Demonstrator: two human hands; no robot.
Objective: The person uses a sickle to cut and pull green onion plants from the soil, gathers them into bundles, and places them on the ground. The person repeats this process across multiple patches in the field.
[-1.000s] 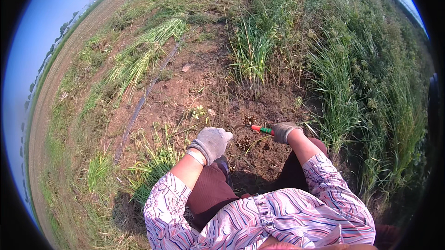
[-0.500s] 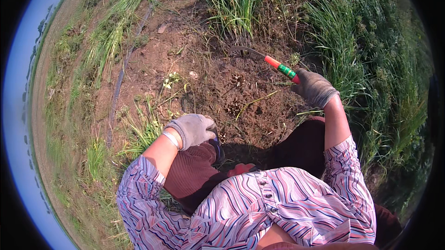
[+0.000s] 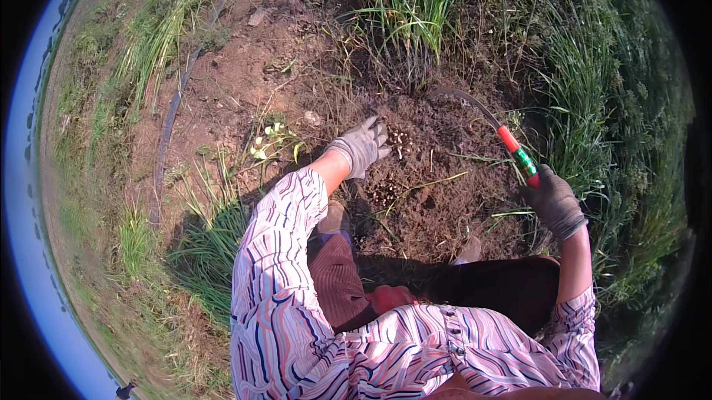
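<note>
My right hand (image 3: 556, 200), in a grey work glove, is closed round the red and green handle of a sickle (image 3: 518, 154). The sickle's thin curved blade points away to the left, close to the soil. My left hand (image 3: 361, 148), gloved in light grey, reaches forward over the bare ground with its fingers spread and nothing in them. Right beside its fingertips is a cut stub of stems (image 3: 400, 142), and a second stub (image 3: 382, 191) lies nearer to me. Beyond both hands stands an uncut clump of tall green grass (image 3: 415, 11).
A dark hose (image 3: 172, 107) runs along the ground on the left. Cut grass (image 3: 152, 40) lies past it, and a green heap (image 3: 211, 259) is beside my left arm. Dense tall grass (image 3: 593, 81) borders the right. My knees are bent close to the stubs.
My left hand has left my knee and stretched forward to the soil, opening its fingers. In the picture, the right hand and sickle sit lower and farther right; the view has shifted too.
</note>
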